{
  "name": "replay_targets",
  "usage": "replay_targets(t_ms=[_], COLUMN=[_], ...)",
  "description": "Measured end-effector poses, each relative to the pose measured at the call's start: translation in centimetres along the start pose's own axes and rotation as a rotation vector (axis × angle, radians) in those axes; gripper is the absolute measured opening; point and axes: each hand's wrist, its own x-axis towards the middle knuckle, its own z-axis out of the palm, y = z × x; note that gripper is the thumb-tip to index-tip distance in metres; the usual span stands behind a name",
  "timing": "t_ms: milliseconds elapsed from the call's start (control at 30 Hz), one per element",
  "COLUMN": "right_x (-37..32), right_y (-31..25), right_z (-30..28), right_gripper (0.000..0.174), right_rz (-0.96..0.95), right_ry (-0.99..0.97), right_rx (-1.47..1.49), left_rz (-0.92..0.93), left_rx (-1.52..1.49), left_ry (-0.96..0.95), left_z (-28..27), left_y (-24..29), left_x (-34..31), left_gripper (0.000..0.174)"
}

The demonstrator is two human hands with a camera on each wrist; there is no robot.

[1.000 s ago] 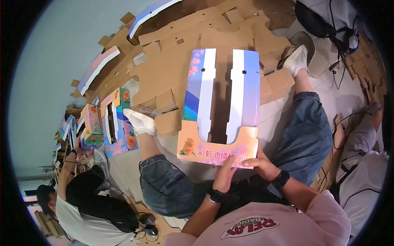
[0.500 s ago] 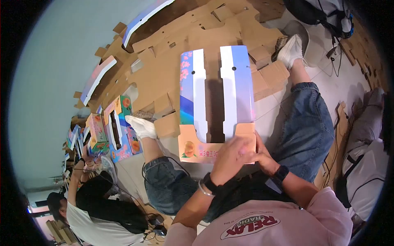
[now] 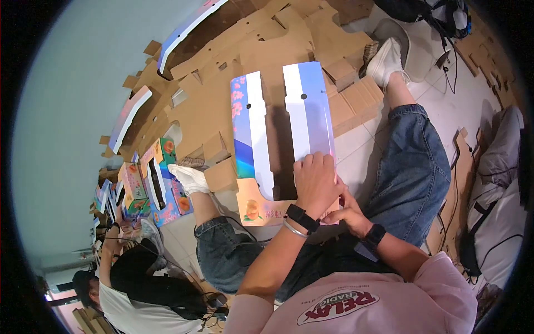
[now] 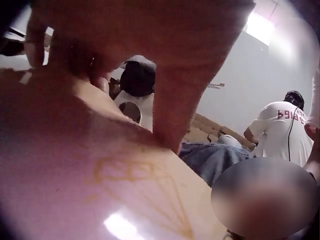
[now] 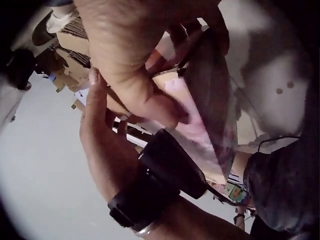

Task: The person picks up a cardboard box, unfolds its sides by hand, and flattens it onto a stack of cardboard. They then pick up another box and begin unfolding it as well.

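A printed cardboard box (image 3: 317,117) with peach pictures stands before the person, its two white-edged top flaps apart over a dark gap. The left hand (image 3: 318,183) is laid across its near right corner, fingers bent over the right flap and side. Beside it, the right hand (image 3: 353,214) grips the lower corner of the peach-coloured front. In the right wrist view, the right thumb presses the pink printed face of the box (image 5: 192,125), and the left hand (image 5: 102,125) is close by. In the left wrist view, the left hand (image 4: 165,65) straddles the box edge (image 4: 135,175).
Flattened cardboard (image 3: 211,106) covers the floor beyond the box. Finished-looking printed boxes (image 3: 161,183) stand at left near another person (image 3: 139,300). The wearer's shoes (image 3: 385,62) flank the work, and a bag (image 3: 428,14) lies at the upper right.
The left hand has moved from the front panel up and over the near right corner. The right hand stays at that corner. The box sits further left in the head view.
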Motion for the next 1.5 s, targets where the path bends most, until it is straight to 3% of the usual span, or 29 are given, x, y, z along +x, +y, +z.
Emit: replay_targets(t_ms=[100, 167, 233, 500, 533, 600, 733, 800, 867, 1067, 1133, 1200, 1233, 1333, 1500], right_x=[-0.1, -0.2, -0.1, -0.5, -0.4, -0.3, -0.1, -0.2, -0.2, 0.1, 0.2, 0.8, 1.1, 1.2, 1.4], right_y=[0.3, 0.0, 0.2, 0.4, 1.1, 1.5, 1.0, 0.3, -0.6, -3.8, -5.3, -5.8, -6.2, -7.4, -8.6], right_z=[-0.1, 0.1, -0.2, 0.2, 0.0, -0.5, -0.6, -0.6, -0.5, -1.3, -1.8, -2.3, -2.8, -3.2, -3.6], right_gripper=[0.118, 0.106, 0.107, 0.098, 0.107, 0.117, 0.106, 0.102, 0.095, 0.088, 0.085, 0.075, 0.071, 0.060, 0.053], right_rz=[-0.004, 0.026, 0.032, 0.027, 0.031, 0.037, 0.103, 0.103, 0.046, -0.005, -0.001, -0.065, -0.048, -0.064, -0.106], right_ry=[0.010, 0.011, 0.005, -0.022, -0.048, -0.072, -0.111, -0.077, -0.035, -0.019, -0.018, 0.034, 0.056, 0.087, 0.265], right_rx=[-0.054, -0.029, -0.043, -0.110, -0.071, -0.036, 0.000, -0.037, -0.023, -0.125, -0.125, -0.120, -0.117, -0.135, -0.206], left_rz=[0.029, 0.036, 0.045, 0.049, 0.049, 0.121, 0.061, -0.019, -0.050, -0.520, -0.530, -0.683, -0.608, -0.693, -0.581], left_rx=[0.001, -0.013, -0.032, -0.505, -0.507, -0.704, -0.813, -0.975, -0.816, -0.409, -0.570, -1.560, -1.718, -1.806, -1.936], left_ry=[-0.051, -0.022, 0.007, 0.061, 0.062, -0.003, -0.113, 0.106, 0.272, 0.541, 0.484, 0.229, 0.099, -0.016, 0.046], left_z=[0.2, 0.9, 1.5, 2.2, 2.1, 2.0, 1.1, 0.0, -1.6, -3.4, -0.6, 2.2, 3.0, 5.4, 5.2], left_y=[-0.1, -0.4, -0.7, -2.4, -2.6, -2.9, -2.7, -2.4, -3.8, -11.4, -14.0, -15.1, -14.9, -12.3, -8.5], left_x=[0.2, 0.1, -0.1, -1.5, -1.7, -2.1, -2.8, -3.2, -4.3, -11.3, -14.0, -15.7, -15.9, -15.7, -13.8], left_gripper=[0.034, 0.031, 0.027, 0.022, 0.022, 0.020, 0.018, 0.024, 0.042, 0.071, 0.077, 0.078, 0.080, 0.082, 0.092])
